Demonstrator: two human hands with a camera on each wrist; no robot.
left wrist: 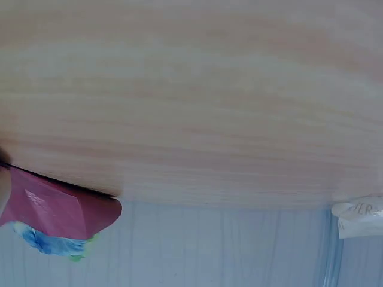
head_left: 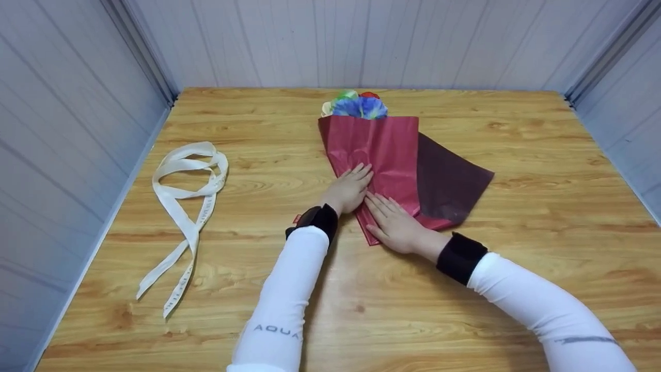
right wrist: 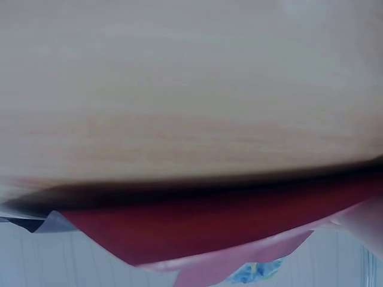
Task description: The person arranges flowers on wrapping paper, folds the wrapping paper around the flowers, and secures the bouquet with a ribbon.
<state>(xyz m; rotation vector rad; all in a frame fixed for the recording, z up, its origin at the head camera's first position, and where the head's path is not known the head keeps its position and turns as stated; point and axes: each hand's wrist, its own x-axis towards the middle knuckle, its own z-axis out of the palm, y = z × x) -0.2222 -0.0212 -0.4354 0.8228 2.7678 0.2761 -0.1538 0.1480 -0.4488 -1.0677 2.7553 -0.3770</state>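
Observation:
A bouquet wrapped in dark red paper (head_left: 392, 150) lies on the wooden table, its blue, green and red flowers (head_left: 360, 107) showing over the top edge. My left hand (head_left: 349, 188) rests flat on the left side of the wrapping, fingers straight. Just below it, my right hand (head_left: 395, 225) presses on the lower part of the paper with fingers extended. A dark maroon flap (head_left: 449, 178) of the paper spreads out to the right. The left wrist view catches the red wrapping (left wrist: 54, 206) at its edge; the right wrist view shows a raised paper fold (right wrist: 227, 230).
At the left of the table (head_left: 248, 289) lies a looped white ribbon (head_left: 178, 206) with printed lettering, its two tails pointing toward the front. Pale panelled walls (head_left: 361, 41) enclose the table at the back and on both sides.

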